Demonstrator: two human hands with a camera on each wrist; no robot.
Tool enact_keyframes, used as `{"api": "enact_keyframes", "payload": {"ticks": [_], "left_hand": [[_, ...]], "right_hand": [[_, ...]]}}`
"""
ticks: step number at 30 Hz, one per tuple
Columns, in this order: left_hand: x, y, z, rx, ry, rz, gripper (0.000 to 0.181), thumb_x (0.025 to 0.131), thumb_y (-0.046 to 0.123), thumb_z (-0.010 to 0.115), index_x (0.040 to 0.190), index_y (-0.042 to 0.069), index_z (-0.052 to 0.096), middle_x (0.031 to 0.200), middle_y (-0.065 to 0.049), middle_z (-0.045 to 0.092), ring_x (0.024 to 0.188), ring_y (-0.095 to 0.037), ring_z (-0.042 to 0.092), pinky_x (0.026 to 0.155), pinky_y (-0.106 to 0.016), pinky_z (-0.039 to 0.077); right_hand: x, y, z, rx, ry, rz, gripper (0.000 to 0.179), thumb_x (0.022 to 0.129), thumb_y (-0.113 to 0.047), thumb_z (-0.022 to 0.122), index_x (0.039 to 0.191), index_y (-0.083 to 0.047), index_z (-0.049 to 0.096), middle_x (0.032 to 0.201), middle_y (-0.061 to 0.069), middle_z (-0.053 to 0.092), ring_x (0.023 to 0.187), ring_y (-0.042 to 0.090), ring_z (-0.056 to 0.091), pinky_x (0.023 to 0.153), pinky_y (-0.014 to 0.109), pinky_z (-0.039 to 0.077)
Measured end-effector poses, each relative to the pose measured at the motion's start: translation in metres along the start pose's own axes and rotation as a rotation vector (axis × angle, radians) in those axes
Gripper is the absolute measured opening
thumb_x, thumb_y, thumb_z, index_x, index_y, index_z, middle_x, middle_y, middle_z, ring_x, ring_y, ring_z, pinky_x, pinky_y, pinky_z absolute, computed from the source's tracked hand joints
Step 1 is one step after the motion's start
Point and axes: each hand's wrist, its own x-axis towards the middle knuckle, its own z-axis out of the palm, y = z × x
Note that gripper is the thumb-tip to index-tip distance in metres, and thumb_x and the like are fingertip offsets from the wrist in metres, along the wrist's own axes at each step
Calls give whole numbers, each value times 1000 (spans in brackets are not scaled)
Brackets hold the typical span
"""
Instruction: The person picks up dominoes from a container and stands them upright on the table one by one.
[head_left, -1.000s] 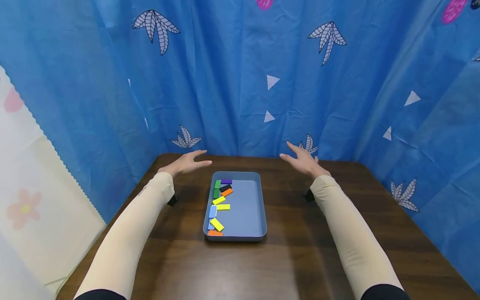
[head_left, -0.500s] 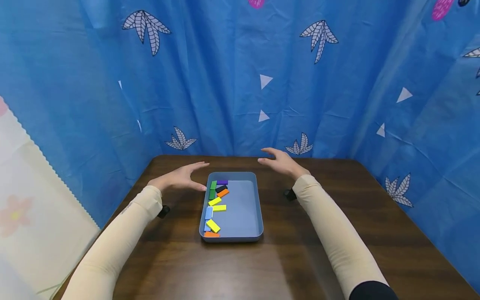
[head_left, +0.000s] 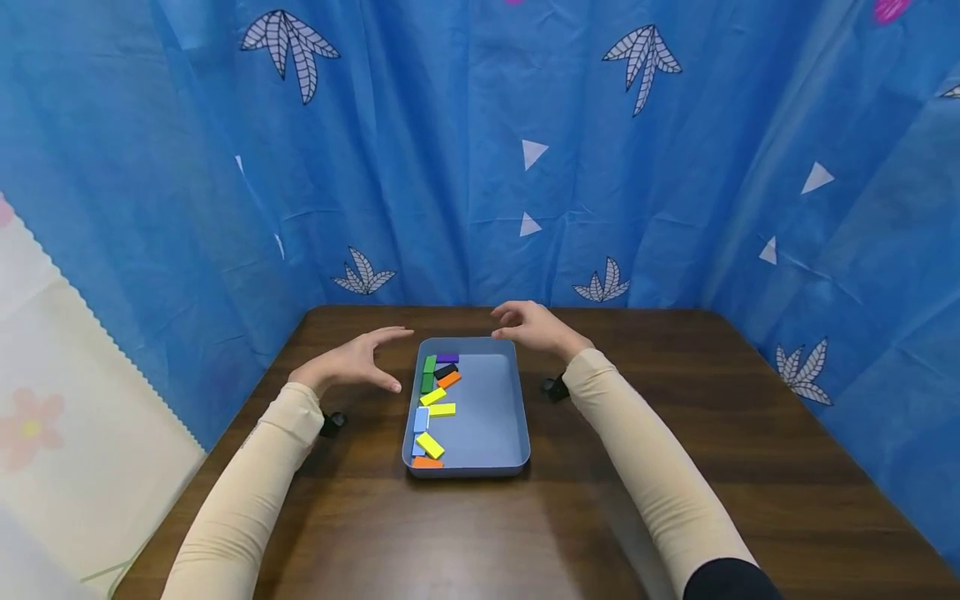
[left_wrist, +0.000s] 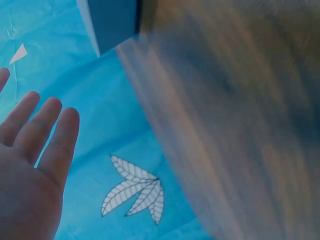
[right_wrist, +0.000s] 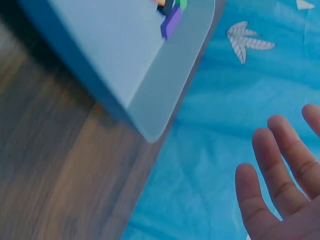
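Observation:
A blue-grey rectangular tray (head_left: 491, 408) lies on the table with several coloured blocks along its left side. Among them are a purple block (head_left: 447, 358), a black block (head_left: 446, 369), an orange block (head_left: 449, 380), a yellow block (head_left: 442, 409) and a light blue block (head_left: 422, 420). My left hand (head_left: 351, 360) hovers left of the tray, thumb and fingers spread apart, holding nothing. Over the tray's far right corner is my right hand (head_left: 542, 327), its fingers loosely bent and nothing in them. In the right wrist view the purple block (right_wrist: 171, 21) stands out near the tray wall.
The dark wooden table (head_left: 465, 533) extends around the tray on all sides. A blue curtain (head_left: 420, 150) with leaf prints hangs behind it and along the right. At the left hangs a pale flowered cloth (head_left: 67, 417).
My right hand has come leftward to the tray's far right corner, its fingers bending more. My left hand has lowered slightly beside the tray. The blocks keep their places.

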Motion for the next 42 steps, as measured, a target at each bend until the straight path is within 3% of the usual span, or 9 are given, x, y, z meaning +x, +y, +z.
{"api": "enact_keyframes", "payload": {"ticks": [6,12,17,21,26,33,42], "left_hand": [[10,-2,9,-18,-15,-8,100,74,28,89,157,16,33,167,-14,19,152,-42,20,114,-69,28],[16,-2,14,-14,-65,-16,102,74,30,89,157,15,33,169,-12,12,152,-44,16,114,-70,26],[16,-7,20,-104,-118,-1,102,75,24,89,157,8,31,167,-15,19,151,-43,25,118,-63,28],[14,-11,24,-170,-124,-20,98,76,21,89,155,5,34,167,-16,20,150,-41,29,118,-58,30],[12,-15,31,-131,-109,-46,94,75,25,89,152,3,40,167,-18,18,147,-42,34,114,-56,38],[17,-14,39,-125,-132,10,96,77,25,88,154,1,35,168,-21,13,147,-45,32,112,-53,40],[14,-21,48,-91,-145,-64,94,74,30,90,150,4,43,168,-17,14,149,-44,30,115,-56,37]], "right_hand": [[4,-11,15,32,-36,6,40,94,-26,70,130,-11,62,121,11,66,110,27,63,97,44,55],[10,-18,34,27,-99,-14,37,93,-20,72,127,-8,65,118,13,69,104,24,64,93,39,57],[16,-23,49,11,-163,6,41,91,-21,73,129,-8,63,115,10,69,103,23,63,93,41,56],[18,-25,59,-9,-215,29,50,90,-23,74,135,-7,60,119,9,67,106,23,61,95,43,55],[21,-24,70,-19,-253,40,54,89,-25,76,136,-6,58,119,8,66,105,22,59,96,43,54],[20,-22,79,-39,-290,106,61,87,-28,78,140,-10,55,123,8,64,110,22,58,102,46,50],[19,-13,99,-10,-352,174,58,85,-26,81,135,-9,58,119,8,62,106,22,56,102,46,49]]}}
